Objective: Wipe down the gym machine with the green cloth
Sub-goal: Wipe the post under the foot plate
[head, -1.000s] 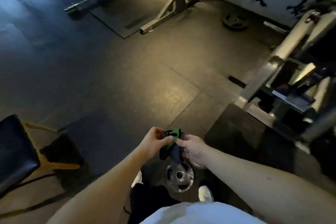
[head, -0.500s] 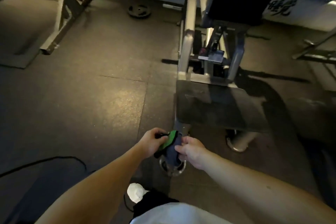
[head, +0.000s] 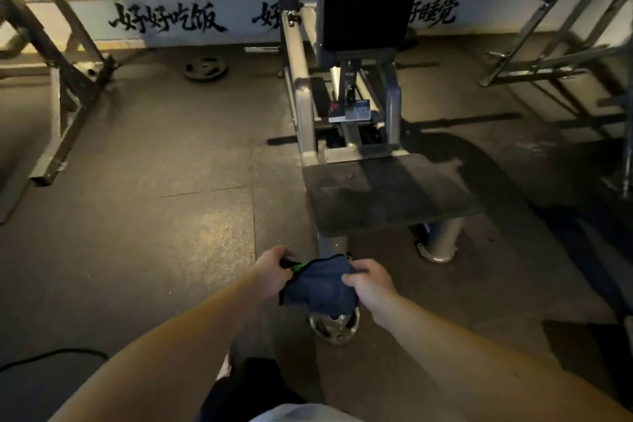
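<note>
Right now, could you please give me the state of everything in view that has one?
Green-edged dark blue cloth: bunched, held between both hands, clear of the machine.
Left hand: grips the cloth's left edge.
Right hand: grips its right edge.
Grey metal gym machine: untouched by either hand.
Black round weight plate: flat on the floor.
Silver round weight plate: flat on the floor.

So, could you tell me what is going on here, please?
A person stands facing the gym machine, holding the cloth out in front with both hands. The left hand pinches its green-edged side and the right hand grips the other side. The cloth shows mostly dark blue here. It is held clear of the machine's dark platform, so no wiping has started yet.
</note>
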